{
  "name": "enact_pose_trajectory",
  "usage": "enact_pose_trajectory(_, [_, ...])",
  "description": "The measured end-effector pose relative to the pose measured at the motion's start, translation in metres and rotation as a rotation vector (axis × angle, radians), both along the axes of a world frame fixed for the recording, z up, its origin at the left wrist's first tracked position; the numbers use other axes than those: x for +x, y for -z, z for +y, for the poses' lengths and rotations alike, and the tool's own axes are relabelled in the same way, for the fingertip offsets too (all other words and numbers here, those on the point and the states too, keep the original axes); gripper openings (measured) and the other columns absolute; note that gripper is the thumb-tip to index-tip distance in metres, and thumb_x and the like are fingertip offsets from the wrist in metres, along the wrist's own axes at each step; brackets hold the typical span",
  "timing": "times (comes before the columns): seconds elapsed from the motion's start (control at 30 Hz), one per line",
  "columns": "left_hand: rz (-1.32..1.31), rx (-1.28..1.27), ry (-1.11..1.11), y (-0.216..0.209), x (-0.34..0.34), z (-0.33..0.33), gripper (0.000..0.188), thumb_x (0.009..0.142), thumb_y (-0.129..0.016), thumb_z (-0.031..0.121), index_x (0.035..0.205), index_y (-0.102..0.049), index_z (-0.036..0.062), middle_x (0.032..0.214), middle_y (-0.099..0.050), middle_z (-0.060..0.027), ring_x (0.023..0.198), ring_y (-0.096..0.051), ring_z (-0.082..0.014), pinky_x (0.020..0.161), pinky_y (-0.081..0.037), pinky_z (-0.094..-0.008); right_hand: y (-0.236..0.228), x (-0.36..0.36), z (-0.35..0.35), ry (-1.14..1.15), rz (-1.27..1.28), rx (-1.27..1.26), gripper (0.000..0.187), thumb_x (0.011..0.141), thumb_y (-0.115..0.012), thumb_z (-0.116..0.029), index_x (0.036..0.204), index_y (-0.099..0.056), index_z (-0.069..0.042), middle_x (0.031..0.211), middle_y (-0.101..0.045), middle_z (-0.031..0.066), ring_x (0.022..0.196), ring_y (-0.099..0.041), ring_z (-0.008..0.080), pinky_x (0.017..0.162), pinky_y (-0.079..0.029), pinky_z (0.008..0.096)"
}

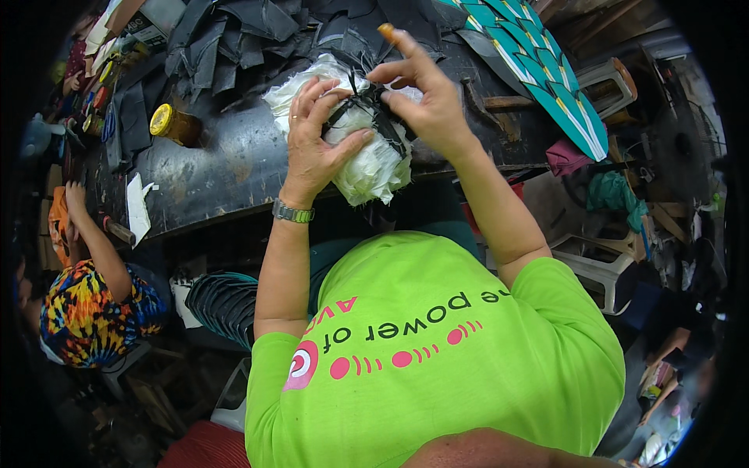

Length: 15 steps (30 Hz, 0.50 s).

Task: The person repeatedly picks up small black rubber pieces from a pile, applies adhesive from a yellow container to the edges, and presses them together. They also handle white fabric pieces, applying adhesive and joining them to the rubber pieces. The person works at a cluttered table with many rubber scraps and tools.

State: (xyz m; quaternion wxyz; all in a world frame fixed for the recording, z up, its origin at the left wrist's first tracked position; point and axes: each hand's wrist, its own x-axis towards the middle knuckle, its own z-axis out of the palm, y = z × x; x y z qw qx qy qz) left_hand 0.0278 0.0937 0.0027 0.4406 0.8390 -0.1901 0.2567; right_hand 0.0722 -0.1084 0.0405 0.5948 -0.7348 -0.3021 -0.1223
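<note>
Clasping a white bundle (pixel 367 175) at the near edge of a black desk (pixel 226 175), with dark strips (pixel 382 122) gathered across it

Holding it with the left grip (pixel 314 144), thumb in front and fingers over the top; reaching with the right grip (pixel 427 101) to the strips, orange-tipped finger raised, too obscured to tell if pinching or released; laid over the bundle so far, seemingly, but with loose ends between both grips, so apparently not fully secured; impossible to tell how much is left; farther out, left of the left grip, a yellow-lidded jar (pixel 175 125); beyond both grips, heaped black pieces (pixel 226 43); right of the right grip, overlapping teal pieces (pixel 550 78)
</note>
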Motion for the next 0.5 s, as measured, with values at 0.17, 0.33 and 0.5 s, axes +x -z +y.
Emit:
enact_pose_trajectory(0.17, [-0.010, 0.090, 0.006, 0.001, 0.000, 0.001, 0.047, 0.080, -0.080, 0.020, 0.123, -0.065, 0.0103, 0.139, -0.057, -0.0099, 0.142, -0.041, -0.0351, 0.116, -0.035, -0.0457, 0.018, -0.001, 0.001, 0.061, -0.115, -0.136, 0.068, 0.084, -0.061, 0.011, 0.147, -0.051, -0.011, 0.102, -0.068, 0.0053, 0.093, -0.063, 0.0121, 0.092, -0.049, 0.0285])
enact_pose_trajectory(0.33, [0.013, 0.006, -0.002, 0.005, -0.001, 0.004, 0.042, 0.081, -0.078, 0.029, 0.118, -0.068, 0.0141, 0.135, -0.059, -0.0080, 0.139, -0.042, -0.0357, 0.118, -0.028, -0.0492, 0.018, 0.006, -0.013, 0.233, -0.115, -0.055, 0.064, 0.085, -0.055, 0.011, 0.145, -0.052, -0.013, 0.093, -0.065, 0.0064, 0.082, -0.063, 0.0159, 0.080, -0.052, 0.0276])
enact_pose_trajectory(0.5, [-0.009, 0.053, -0.034, 0.010, 0.001, 0.002, 0.041, 0.080, -0.079, 0.027, 0.117, -0.069, 0.0137, 0.134, -0.059, -0.0082, 0.138, -0.043, -0.0361, 0.117, -0.030, -0.0486, 0.007, 0.001, -0.021, 0.056, 0.054, 0.200, 0.067, 0.087, -0.054, 0.011, 0.150, -0.044, -0.010, 0.095, -0.066, 0.0055, 0.089, -0.065, 0.0130, 0.087, -0.051, 0.0284])
